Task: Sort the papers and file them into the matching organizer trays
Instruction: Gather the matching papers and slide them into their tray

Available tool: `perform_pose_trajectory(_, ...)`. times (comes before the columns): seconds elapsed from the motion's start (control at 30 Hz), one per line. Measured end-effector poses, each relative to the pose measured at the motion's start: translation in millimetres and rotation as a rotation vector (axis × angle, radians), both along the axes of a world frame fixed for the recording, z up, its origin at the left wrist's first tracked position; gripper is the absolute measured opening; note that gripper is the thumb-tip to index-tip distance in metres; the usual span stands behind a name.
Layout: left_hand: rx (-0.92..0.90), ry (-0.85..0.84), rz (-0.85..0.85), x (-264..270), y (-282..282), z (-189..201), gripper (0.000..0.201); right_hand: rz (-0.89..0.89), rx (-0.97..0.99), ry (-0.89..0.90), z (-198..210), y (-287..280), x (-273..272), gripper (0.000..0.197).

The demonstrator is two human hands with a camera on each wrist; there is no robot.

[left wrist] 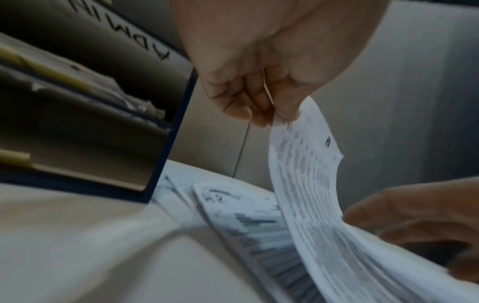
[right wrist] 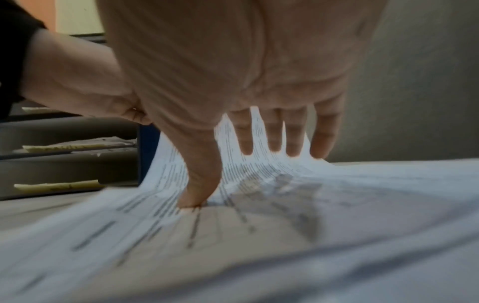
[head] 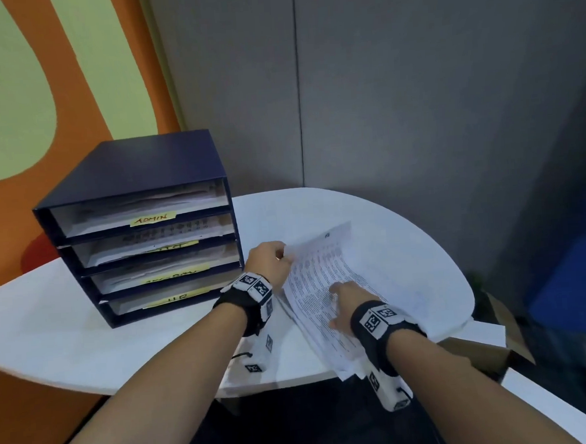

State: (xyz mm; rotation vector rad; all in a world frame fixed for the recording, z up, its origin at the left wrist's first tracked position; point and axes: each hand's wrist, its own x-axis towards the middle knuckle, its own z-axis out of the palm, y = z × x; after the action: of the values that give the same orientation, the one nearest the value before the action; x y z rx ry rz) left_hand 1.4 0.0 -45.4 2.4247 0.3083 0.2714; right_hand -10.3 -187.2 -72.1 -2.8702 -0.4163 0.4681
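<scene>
Head view, organizer [head: 140, 210] top tray labelled "ADMIN" [head: 152, 218], left hand [head: 268, 261] pinching printed sheet [head: 322, 271]

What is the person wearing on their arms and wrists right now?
Both forearms are bare, with no sleeves showing. Each wrist carries a black strap with a white block on top printed with black-and-white square code markers, and a white marker-covered module hanging under it. A thin black cord shows by the left one. No gloves.

The right hand [right wrist: 233, 82] presses its thumb on a curling white printed sheet [right wrist: 259, 215] (text blurred), beside a dark blue shelved organizer [right wrist: 147, 155].
</scene>
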Motion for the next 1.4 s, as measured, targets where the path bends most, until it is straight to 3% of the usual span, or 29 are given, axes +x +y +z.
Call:
perform_pose_trajectory(0.1, -0.039, -0.167, -0.041, -18, 2, 18, 0.017, -0.012, 0.036, -0.188, 4, -10, 1, 0.090)
perform_pose_trajectory(0.2, -0.124, -0.297, -0.032, -36, 19, 38, 0.010, -0.059, 0.261, -0.502, 24, -23, 3, 0.092)
perform_pose_trajectory(0.27, -0.195, -0.361, -0.004, -47, 35, 53, 0.011, -0.147, 0.371, -0.616, 39, -30, 3, 0.101)
perform_pose_trajectory(0.33, -0.348, -0.395, 0.014, -61, 49, 67, 0.019, -0.235, 0.513, -0.549, 49, -32, 4, 0.112)
perform_pose_trajectory(0.4, -0.504, -0.427, 0.016, -74, 60, 76, 0.020, -0.259, 0.720, -0.317, 55, -31, 0, 0.106)
perform_pose_trajectory(0.47, -0.564, -0.428, 0.057, -88, 69, 77, 0.015, -0.178, 0.937, -0.079, 54, -22, -10, 0.071)
perform_pose_trajectory(0.53, -0.604, -0.407, 0.135, -101, 77, 70, 0.011, -0.087, 1.023, 0.044, 47, -8, -23, 0.034)
perform_pose_trajectory(0.57, -0.638, -0.359, 0.188, -108, 81, 64, 0.012, -0.062, 1.051, 0.077, 43, 1, -30, 0.027)
perform_pose_trajectory(0.63, -0.687, -0.219, 0.290, -120, 91, 48, 0.036, -0.050, 1.091, 0.132, 33, 19, -40, 0.026)
perform_pose_trajectory(0.7, -0.713, -0.091, 0.308, -135, 97, 33, 0.044, -0.043, 1.077, 0.182, 22, 34, -45, 0.026)
perform_pose_trajectory(1.03, -0.628, 0.318, 0.423, -169, 141, -2, 0.016, 0.026, 0.698, 0.410, -9, 78, -58, 0.037)
perform_pose_trajectory(1.1, -0.663, 0.312, 0.453, -170, 149, -1, 0.022, 0.018, 0.631, 0.450, -7, 86, -64, 0.033)
perform_pose_trajectory(1.23, -0.771, 0.257, 0.526, -170, 164, 11, 0.016, -0.014, 0.568, 0.502, 5, 106, -71, 0.021)
perform_pose_trajectory(1.27, -0.795, 0.239, 0.547, -171, 167, 14, 0.016, -0.015, 0.553, 0.520, 9, 112, -73, 0.030)
perform_pose_trajectory(1.33, -0.820, 0.207, 0.589, -171, 175, 15, 0.016, -0.037, 0.535, 0.553, 3, 125, -69, 0.072)
perform_pose_trajectory(1.4, -0.847, 0.187, 0.623, -172, 180, 15, 0.015, -0.061, 0.513, 0.564, -2, 136, -62, 0.080)
